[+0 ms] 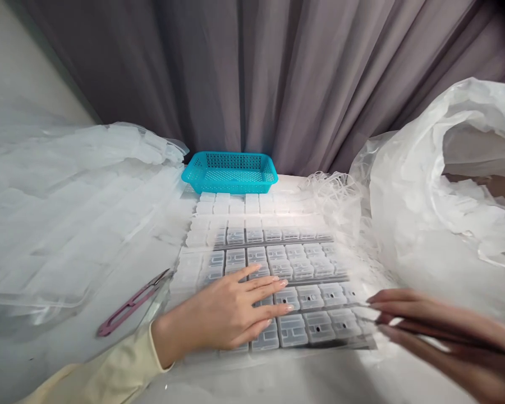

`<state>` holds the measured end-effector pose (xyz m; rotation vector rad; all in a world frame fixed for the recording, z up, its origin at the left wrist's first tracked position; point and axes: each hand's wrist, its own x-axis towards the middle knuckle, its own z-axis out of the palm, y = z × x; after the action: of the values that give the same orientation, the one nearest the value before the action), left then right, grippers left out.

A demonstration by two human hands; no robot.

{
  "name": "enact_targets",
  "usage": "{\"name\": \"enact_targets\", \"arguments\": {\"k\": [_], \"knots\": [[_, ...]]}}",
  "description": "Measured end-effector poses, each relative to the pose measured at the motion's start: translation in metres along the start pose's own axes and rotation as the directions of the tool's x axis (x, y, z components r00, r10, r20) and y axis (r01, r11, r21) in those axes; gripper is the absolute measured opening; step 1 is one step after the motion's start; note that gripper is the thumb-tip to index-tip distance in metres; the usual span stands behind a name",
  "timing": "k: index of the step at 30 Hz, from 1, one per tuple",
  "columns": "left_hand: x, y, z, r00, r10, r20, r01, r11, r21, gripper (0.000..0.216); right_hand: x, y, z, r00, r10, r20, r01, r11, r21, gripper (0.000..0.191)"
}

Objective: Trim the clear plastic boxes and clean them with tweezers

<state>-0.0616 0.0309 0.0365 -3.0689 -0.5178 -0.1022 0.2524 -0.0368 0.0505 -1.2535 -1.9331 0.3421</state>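
My left hand (231,313) lies flat, fingers spread, on a clear plastic sheet of small moulded cells (294,264) spread across the white table. My right hand (441,331) comes in from the right at the sheet's near right corner. Its fingers are stretched out together and touch the sheet's edge; whether they pinch it I cannot make out. A pale yellow sleeve covers my left forearm.
A turquoise mesh basket (230,172) stands at the back against a grey curtain. Pink thread snips (132,304) lie left of the sheet. A pile of clear plastic (67,207) fills the left, and a big white plastic bag (446,185) stands on the right.
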Motion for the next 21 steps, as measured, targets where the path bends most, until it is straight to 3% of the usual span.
{"name": "enact_targets", "arguments": {"k": [3, 6, 9, 12, 16, 21], "knots": [[-0.006, 0.021, -0.006, 0.995, -0.026, -0.099, 0.037, 0.993, 0.111, 0.036, 0.003, -0.02, 0.032, 0.977, -0.09, 0.192, 0.063, 0.988, 0.142, 0.008], [-0.011, 0.048, -0.002, 0.984, -0.054, -0.167, 0.084, 0.981, 0.174, 0.037, 0.0, -0.023, 0.055, 0.978, -0.138, 0.159, 0.09, 0.957, 0.275, 0.015], [-0.012, 0.069, 0.015, 0.973, -0.056, -0.223, 0.12, 0.95, 0.288, 0.042, -0.006, -0.019, 0.069, 0.982, -0.162, 0.094, 0.116, 0.922, 0.37, 0.022], [-0.01, 0.083, 0.036, 0.934, -0.14, -0.329, 0.258, 0.901, 0.35, 0.038, -0.011, -0.016, 0.074, 0.983, -0.14, 0.123, 0.079, 0.912, 0.403, 0.024], [-0.01, 0.09, 0.051, 0.89, -0.23, -0.394, 0.354, 0.892, 0.28, 0.032, -0.011, -0.01, 0.072, 0.974, -0.162, 0.157, 0.093, 0.921, 0.379, 0.023], [-0.009, 0.09, 0.052, 0.863, -0.274, -0.424, 0.387, 0.898, 0.208, 0.031, -0.004, -0.007, 0.065, 0.912, -0.199, 0.36, 0.079, 0.943, 0.322, 0.025]]}}
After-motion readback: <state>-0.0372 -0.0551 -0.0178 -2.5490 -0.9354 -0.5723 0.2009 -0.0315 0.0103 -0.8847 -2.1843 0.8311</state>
